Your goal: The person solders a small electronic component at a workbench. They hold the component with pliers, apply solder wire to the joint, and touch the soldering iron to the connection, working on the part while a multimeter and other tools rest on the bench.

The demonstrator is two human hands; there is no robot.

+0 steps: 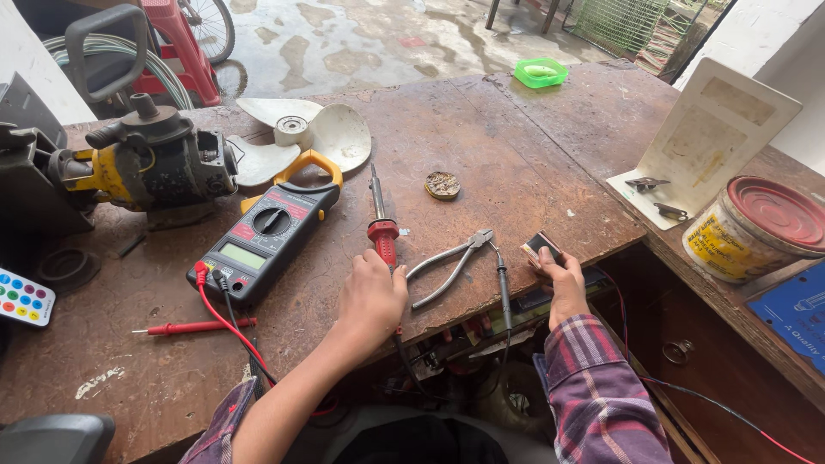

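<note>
My left hand (371,296) sits just below the middle of the frame, fingers curled shut around the handle of the soldering iron (381,225), whose red grip and metal tip run up the frame away from me. My right hand (563,283), right of centre at the bench edge, pinches a small dark rectangular component (541,245) between thumb and fingertips, holding it just above the edge of the wooden workbench (481,146). The plaid sleeve (593,387) of my right arm fills the lower right.

Between my hands lie a pair of pliers (451,262), their jaws pointing toward the upper right, and a black test probe (503,288) just beside them, running down over the bench edge. Left of the iron rests a clamp meter (262,241) with a yellow clamp at its top and red and black leads plugged into its lower end; a red probe (193,326) lies on the bench below it. A small round metal part (443,185) sits above the pliers. In the upper left stand a yellow and black motor unit (150,163) and a white fan blade (301,137). A green dish (540,73) is at the upper edge, a tin with a red lid (756,228) at the right.
</note>
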